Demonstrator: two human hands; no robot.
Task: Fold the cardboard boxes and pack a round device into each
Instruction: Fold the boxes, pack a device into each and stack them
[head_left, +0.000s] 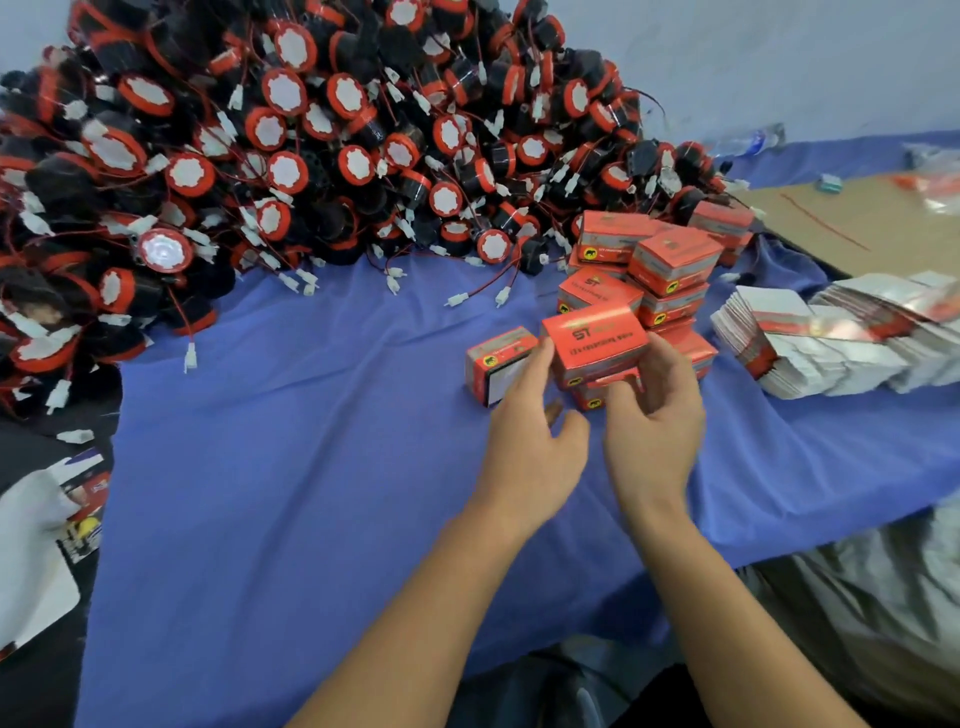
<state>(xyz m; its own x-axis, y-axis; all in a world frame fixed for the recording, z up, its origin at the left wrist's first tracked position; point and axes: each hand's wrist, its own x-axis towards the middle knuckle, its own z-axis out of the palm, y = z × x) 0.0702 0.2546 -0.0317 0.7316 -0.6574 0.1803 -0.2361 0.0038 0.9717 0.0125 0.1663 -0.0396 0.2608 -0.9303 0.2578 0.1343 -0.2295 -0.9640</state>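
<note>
Gripping closed red cardboard box (595, 338) in curled right hand (655, 421), touching its left end with relaxed left hand (530, 436), resting atop pile of matching boxes (670, 265) on blue cloth (311, 441), beside heap of round red-black wired devices (260, 145)

Both forearms are bare, from the lower edge of the frame up to the left hand (530, 447) and the right hand (657, 436). Between them, at lower centre, some dark grey clothing shows.
</note>
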